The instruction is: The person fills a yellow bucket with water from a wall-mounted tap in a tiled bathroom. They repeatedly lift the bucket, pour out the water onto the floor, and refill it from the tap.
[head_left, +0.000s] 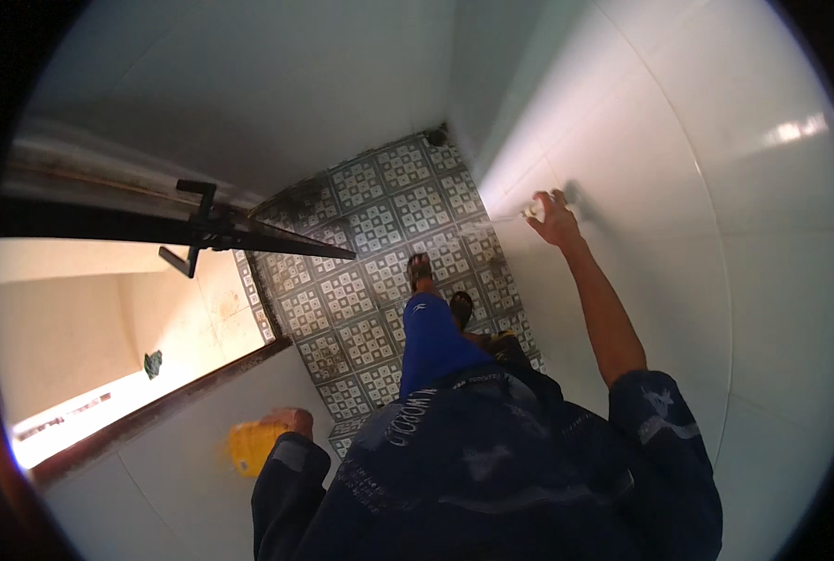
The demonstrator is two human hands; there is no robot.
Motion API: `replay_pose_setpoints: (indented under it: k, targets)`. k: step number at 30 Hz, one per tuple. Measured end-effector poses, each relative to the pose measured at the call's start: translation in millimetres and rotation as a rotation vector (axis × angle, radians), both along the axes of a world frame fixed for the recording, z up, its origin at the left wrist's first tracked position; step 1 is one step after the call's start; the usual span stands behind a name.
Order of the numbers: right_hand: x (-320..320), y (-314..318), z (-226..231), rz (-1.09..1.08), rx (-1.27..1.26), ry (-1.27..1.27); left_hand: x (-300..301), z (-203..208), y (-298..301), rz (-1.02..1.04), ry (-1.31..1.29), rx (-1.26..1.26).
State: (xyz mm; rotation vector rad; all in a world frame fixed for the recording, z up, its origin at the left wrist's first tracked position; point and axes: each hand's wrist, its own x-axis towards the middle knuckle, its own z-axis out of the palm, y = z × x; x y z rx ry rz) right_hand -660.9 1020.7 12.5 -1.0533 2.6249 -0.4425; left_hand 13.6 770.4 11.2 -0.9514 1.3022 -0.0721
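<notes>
My left hand (292, 420), at the lower left, is closed on a yellow object (251, 448). Motion blurs the object, so its kind is unclear; a paler patch shows on its side. On the right, my right arm stretches toward the white tiled wall. The fingers of my right hand (555, 221) curl around a small pale fitting (532, 211) that looks like a tap, low on that wall. Part of the fitting is hidden behind the fingers.
Patterned grey-and-white tiles cover the floor (361, 229), where my feet stand in dark sandals. A dark-framed door (286, 239) with a black handle (199, 227) stands ajar at the left. Beyond the doorway is a bright area with a small dark green thing (153, 364).
</notes>
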Motion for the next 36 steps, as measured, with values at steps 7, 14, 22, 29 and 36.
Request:
replay_pose_setpoints:
  k: [7, 14, 22, 29, 36]
  targets:
    - [0.8, 20.6, -8.4, -0.053, -0.051, -0.021, -176.5, -83.9, 32.2, -0.254, 0.791, -0.172]
    - [4.5, 16.5, -0.5, -0.109, 0.008, -0.083, -383.1, -71.9, 56.1, -0.566, 1.305, -0.1]
    - [14.4, -9.1, 20.6, -0.228, -0.015, -0.22, -522.1, -143.0, 61.4, 0.347, 1.52, 0.06]
    - [15.5, -13.7, 26.3, -0.273, -0.03, -0.215, -541.2, -180.8, 94.6, 1.209, 1.475, 0.32]
    - [18.6, -7.8, 16.4, -0.318, 0.029, -0.133, -526.8, -166.3, 111.7, 1.176, 1.359, 0.262]
